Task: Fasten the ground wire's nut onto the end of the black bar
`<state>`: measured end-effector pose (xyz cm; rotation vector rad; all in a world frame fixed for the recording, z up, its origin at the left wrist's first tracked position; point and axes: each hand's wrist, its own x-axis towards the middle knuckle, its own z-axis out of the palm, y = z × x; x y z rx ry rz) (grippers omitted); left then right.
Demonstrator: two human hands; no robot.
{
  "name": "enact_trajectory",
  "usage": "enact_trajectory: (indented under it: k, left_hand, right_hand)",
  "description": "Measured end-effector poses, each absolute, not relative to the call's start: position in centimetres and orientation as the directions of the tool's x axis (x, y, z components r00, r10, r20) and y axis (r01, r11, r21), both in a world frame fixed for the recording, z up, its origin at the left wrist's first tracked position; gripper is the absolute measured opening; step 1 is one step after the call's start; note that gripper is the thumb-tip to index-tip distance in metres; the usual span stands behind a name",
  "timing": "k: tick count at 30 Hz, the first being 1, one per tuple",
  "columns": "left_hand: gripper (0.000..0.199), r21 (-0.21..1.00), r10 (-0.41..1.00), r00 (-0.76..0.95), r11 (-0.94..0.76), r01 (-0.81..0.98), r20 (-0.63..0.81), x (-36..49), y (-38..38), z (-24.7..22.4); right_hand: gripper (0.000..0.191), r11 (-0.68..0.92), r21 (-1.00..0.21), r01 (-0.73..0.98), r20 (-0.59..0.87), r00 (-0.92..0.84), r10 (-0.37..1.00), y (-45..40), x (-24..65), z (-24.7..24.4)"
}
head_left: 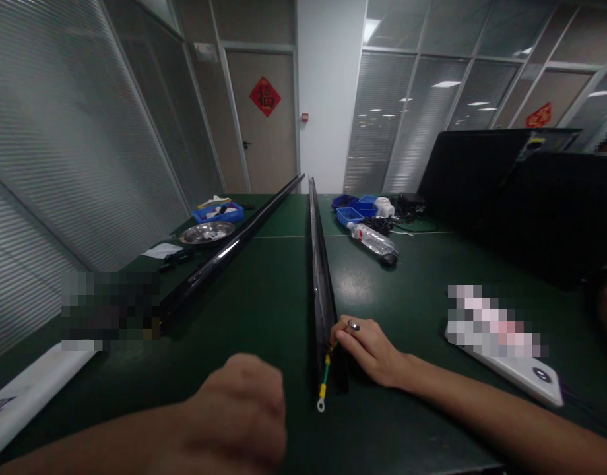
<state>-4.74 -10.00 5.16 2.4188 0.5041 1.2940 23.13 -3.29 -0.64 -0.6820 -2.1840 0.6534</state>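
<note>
A long black channel-like strip [319, 277] lies lengthwise down the middle of the table. At its near end is a short green wire [326, 374] with yellow sleeves and a metal ring terminal [321, 405] pointing toward me. My right hand [367, 346], wearing a ring, pinches the wire's upper end at the strip's right edge. My left hand [244, 409] is raised to the left of the terminal, blurred, with its fingers curled. Whatever it may hold is hidden from view. Further left runs a second long black strip [229, 251].
The green table [278, 284] carries a metal bowl [207, 233] and a blue tray [218, 212] at far left. Blue bins [350, 216], a plastic bottle [373, 240] and cables stand at far right. A white phone-like device [531, 373] lies right; black monitors [531, 204] stand behind it.
</note>
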Motion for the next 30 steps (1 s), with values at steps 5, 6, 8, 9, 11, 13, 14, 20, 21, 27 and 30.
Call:
enact_trajectory:
  k: [5,6,8,9,11,13,14,20,21,27,30]
  left_hand:
    - [0.024,0.422,0.417,0.628,-0.894,0.153,0.657,-1.4,-1.3,3.0]
    - [0.023,0.425,0.445,0.676,-0.88,0.21,0.588,-1.1,-0.3,2.5]
    - [0.018,0.412,0.439,0.77,-0.876,0.252,0.463,-0.8,0.6,1.8]
    - [0.015,0.417,0.424,0.804,-0.875,0.245,0.417,-0.8,0.7,1.5]
    - [0.01,0.45,0.404,0.841,-0.865,0.222,0.36,-0.7,0.8,1.3]
    - [0.008,0.503,0.424,0.847,-0.834,0.226,0.321,-0.5,0.8,1.2]
    - [0.011,0.53,0.438,0.847,-0.815,0.234,0.3,-0.3,0.9,1.2]
    - [0.022,0.627,0.49,0.837,-0.738,0.25,0.243,0.6,1.6,1.1]
    - [0.024,0.633,0.497,0.83,-0.734,0.248,0.252,0.6,1.6,1.0]
    - [0.02,0.629,0.509,0.809,-0.741,0.236,0.295,0.4,1.4,0.5]
    - [0.019,0.617,0.507,0.803,-0.752,0.233,0.314,0.4,1.5,0.3]
  right_hand:
    - [0.029,0.746,-0.612,0.264,0.523,-0.572,0.632,-3.3,23.0,-0.8]
    - [0.029,0.751,-0.609,0.255,0.534,-0.569,0.626,-3.4,22.9,-0.8]
    - [0.029,0.756,-0.606,0.25,0.549,-0.556,0.624,-3.4,22.9,-0.7]
    - [0.028,0.756,-0.607,0.246,0.552,-0.553,0.624,-3.4,22.8,-0.7]
    - [0.029,0.756,-0.607,0.244,0.558,-0.547,0.624,-3.4,22.8,-0.6]
    - [0.029,0.754,-0.612,0.239,0.559,-0.543,0.627,-3.3,22.9,-0.6]
    - [0.029,0.751,-0.615,0.238,0.561,-0.538,0.63,-3.3,22.9,-0.6]
    - [0.028,0.728,-0.648,0.224,0.545,-0.531,0.649,-3.0,22.8,-0.6]
    - [0.028,0.724,-0.653,0.225,0.545,-0.524,0.654,-3.0,22.8,-0.6]
    - [0.028,0.716,-0.661,0.226,0.552,-0.5,0.668,-3.1,22.8,-0.9]
    - [0.029,0.724,-0.651,0.23,0.564,-0.491,0.664,-3.0,22.8,-1.1]
